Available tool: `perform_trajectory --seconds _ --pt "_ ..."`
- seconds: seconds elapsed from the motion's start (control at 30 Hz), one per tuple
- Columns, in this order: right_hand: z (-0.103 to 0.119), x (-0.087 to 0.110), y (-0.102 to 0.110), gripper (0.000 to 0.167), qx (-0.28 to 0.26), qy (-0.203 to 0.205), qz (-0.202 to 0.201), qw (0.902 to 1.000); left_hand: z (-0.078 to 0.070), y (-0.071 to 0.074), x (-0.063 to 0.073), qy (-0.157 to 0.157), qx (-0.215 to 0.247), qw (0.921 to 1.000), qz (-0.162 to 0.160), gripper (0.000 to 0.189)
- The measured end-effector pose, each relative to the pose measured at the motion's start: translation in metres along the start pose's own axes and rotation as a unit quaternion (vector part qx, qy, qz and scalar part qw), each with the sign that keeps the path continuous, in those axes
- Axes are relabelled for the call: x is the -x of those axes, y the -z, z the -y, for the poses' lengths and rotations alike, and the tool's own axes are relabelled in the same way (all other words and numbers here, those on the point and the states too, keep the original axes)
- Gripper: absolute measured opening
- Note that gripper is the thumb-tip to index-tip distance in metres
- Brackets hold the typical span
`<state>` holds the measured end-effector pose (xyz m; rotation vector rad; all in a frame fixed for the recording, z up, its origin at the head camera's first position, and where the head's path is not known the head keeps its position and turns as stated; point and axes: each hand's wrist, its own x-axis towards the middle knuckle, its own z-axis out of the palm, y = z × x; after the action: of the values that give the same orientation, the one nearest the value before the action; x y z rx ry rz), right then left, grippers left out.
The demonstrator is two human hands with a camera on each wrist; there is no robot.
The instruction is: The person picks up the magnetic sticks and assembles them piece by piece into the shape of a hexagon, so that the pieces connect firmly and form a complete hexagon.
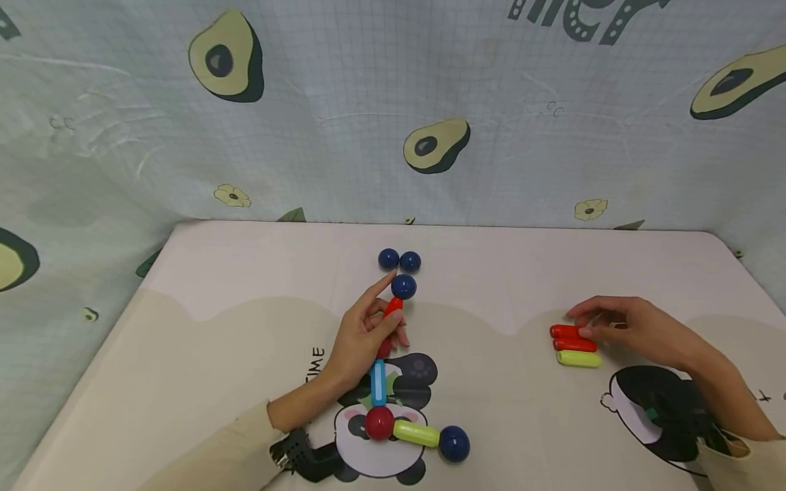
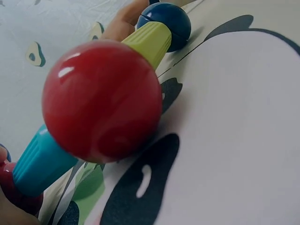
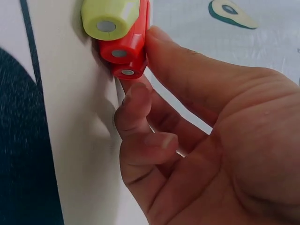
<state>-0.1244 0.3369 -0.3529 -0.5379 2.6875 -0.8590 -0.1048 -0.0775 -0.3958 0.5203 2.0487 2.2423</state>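
Note:
My left hand (image 1: 362, 334) grips a red magnetic rod (image 1: 394, 307) between thumb and fingers, its index finger touching a dark blue ball (image 1: 403, 286) at the rod's far end. From a red ball (image 1: 384, 350) beside the palm, the chain runs through a light blue rod (image 1: 378, 383), a second red ball (image 2: 101, 101) and a yellow-green rod (image 1: 416, 433) to another blue ball (image 1: 454, 444). On the right, my right hand (image 1: 638, 331) pinches the farthest red rod (image 1: 563, 331) of a small row. Another red rod (image 3: 119, 50) and a yellow-green rod (image 3: 110, 18) lie against it.
Two loose dark blue balls (image 1: 388, 258) sit side by side just beyond the left hand. The pale table mat (image 1: 491, 382) carries printed panda figures. Behind the table's far edge hangs a curtain (image 1: 344, 88) with avocado prints.

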Motion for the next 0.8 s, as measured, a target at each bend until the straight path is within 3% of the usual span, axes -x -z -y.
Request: perform_trajectory --seconds 0.4,0.6,0.8 --pt "0.002 -0.001 -0.002 0.021 0.022 0.011 0.0 0.9997 -0.001 0.0 -0.001 0.006 0.034 0.9994 0.001 0.053" --pt "0.011 -0.003 -0.005 0.023 0.032 0.032 -0.049 0.9978 -0.001 0.0 -0.002 0.015 0.046 0.9988 0.001 0.051" --pt "0.039 -0.011 -0.014 0.027 0.019 0.052 -0.09 0.9944 -0.001 0.0 -0.002 0.02 0.053 0.9984 0.001 0.051"
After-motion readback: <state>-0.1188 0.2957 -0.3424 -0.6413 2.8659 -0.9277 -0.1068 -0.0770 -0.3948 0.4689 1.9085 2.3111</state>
